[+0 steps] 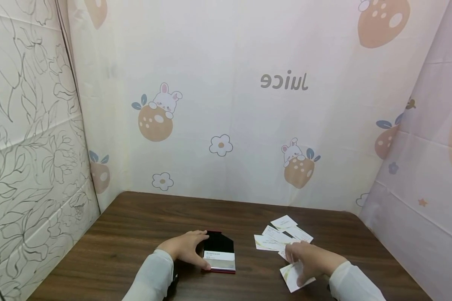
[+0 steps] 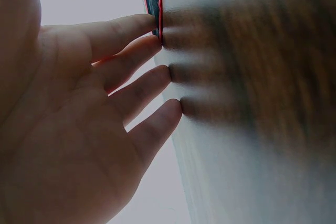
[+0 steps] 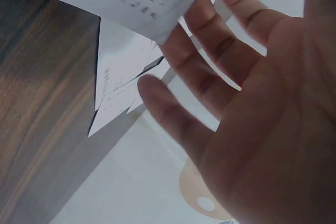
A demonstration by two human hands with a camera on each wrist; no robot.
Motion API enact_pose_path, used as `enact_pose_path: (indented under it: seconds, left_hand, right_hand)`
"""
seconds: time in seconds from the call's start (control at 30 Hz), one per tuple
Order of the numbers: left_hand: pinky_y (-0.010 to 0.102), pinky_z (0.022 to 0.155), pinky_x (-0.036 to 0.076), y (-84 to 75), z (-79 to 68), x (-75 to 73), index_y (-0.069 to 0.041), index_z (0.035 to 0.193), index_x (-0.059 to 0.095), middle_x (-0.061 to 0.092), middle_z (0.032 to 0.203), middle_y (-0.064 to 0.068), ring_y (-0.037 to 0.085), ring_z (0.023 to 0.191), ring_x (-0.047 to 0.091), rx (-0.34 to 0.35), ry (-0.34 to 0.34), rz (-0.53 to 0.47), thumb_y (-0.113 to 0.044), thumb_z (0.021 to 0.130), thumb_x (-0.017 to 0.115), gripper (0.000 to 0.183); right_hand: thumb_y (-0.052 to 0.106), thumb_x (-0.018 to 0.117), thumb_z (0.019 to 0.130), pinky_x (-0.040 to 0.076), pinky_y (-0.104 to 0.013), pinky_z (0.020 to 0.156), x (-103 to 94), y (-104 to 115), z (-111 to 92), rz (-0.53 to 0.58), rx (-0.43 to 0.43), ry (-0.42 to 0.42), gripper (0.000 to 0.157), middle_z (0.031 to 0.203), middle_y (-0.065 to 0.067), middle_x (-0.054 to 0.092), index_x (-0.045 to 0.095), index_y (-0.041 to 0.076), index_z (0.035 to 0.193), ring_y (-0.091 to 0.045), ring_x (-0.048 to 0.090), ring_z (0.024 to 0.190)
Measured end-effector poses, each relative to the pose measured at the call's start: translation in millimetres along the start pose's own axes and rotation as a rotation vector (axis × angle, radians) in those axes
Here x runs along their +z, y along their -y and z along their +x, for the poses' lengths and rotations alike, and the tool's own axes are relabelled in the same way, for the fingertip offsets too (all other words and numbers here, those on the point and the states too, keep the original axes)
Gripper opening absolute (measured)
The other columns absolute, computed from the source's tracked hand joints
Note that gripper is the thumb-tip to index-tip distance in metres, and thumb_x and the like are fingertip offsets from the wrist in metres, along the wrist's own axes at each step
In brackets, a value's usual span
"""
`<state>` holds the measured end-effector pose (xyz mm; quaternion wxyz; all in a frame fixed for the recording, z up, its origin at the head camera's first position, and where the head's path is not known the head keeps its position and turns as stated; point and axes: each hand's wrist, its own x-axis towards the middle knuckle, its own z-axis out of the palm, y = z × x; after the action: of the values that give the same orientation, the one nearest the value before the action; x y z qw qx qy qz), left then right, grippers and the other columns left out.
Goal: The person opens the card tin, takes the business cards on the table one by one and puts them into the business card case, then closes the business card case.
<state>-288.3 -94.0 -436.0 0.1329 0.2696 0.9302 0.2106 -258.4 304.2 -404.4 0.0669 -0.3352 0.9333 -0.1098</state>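
A black business card holder (image 1: pixel 219 242) with a red edge lies on the table, a white-and-grey card (image 1: pixel 219 261) across its lower part. My left hand (image 1: pixel 188 248) holds it at the left side, thumb by the lower corner and index finger by the upper one. In the left wrist view the other fingertips (image 2: pixel 176 106) rest on the tabletop. My right hand (image 1: pixel 310 261) pinches a white business card (image 1: pixel 291 276), which in the right wrist view is a printed card (image 3: pixel 136 3) tilted above others. Several overlapping business cards (image 1: pixel 276 238) lie just beyond that hand.
The dark wood table (image 1: pixel 147 217) ends at a patterned curtain (image 1: pixel 226 104) at the back. More curtains hang close on the left (image 1: pixel 34 146) and the right (image 1: pixel 429 179).
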Motion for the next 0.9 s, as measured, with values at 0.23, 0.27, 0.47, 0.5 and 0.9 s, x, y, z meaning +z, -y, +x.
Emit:
enact_pose_path:
  seconds: [0.23,0.27,0.47,0.5,0.9]
  left_hand:
    - [0.058,0.103,0.032,-0.3,0.3,-0.1,-0.012,0.141,0.041,0.033,0.149,0.007,0.03,0.134,0.026,0.004,0.001,-0.007,-0.061,0.066,0.072,0.095]
    - [0.059,0.103,0.032,-0.4,0.3,-0.2,-0.012,0.141,0.04,0.033,0.149,0.007,0.03,0.134,0.026,0.003,0.002,-0.007,-0.061,0.066,0.072,0.095]
    - [0.059,0.103,0.032,-0.1,-0.1,-1.0,-0.012,0.141,0.041,0.033,0.149,0.008,0.03,0.134,0.025,0.006,0.004,-0.007,-0.061,0.066,0.072,0.095]
    - [0.06,0.103,0.031,0.2,-0.2,-1.3,-0.011,0.141,0.041,0.032,0.15,0.008,0.031,0.134,0.025,0.01,0.004,-0.01,-0.061,0.067,0.072,0.094]
    - [0.058,0.103,0.031,-1.6,-0.5,-1.4,-0.011,0.14,0.041,0.034,0.149,0.008,0.03,0.134,0.026,0.004,0.003,0.002,-0.06,0.067,0.072,0.094]
  right_hand:
    - [0.015,0.083,0.055,0.042,-0.025,0.06,-2.1,0,0,0.077,-0.104,-0.017,0.04,0.078,0.008,0.052,0.054,0.022,0.083,-0.007,0.047,0.072]
    - [0.014,0.082,0.058,0.043,-0.026,0.06,-2.9,0,0,0.082,-0.105,-0.014,0.038,0.078,0.008,0.053,0.055,0.022,0.083,-0.007,0.047,0.072]
    - [0.007,0.073,0.07,0.046,-0.029,0.061,-8.4,-4,-2,0.146,-0.107,0.019,0.027,0.081,0.009,0.059,0.059,0.024,0.086,-0.007,0.052,0.075]
    - [0.005,0.071,0.072,0.046,-0.029,0.061,-9.3,-5,-3,0.159,-0.108,0.025,0.026,0.081,0.009,0.059,0.06,0.024,0.086,-0.007,0.053,0.075]
    - [0.009,0.06,0.088,0.048,-0.028,0.062,-15.1,-4,-3,0.285,-0.138,0.092,0.02,0.092,0.006,0.061,0.059,0.024,0.101,-0.007,0.055,0.082]
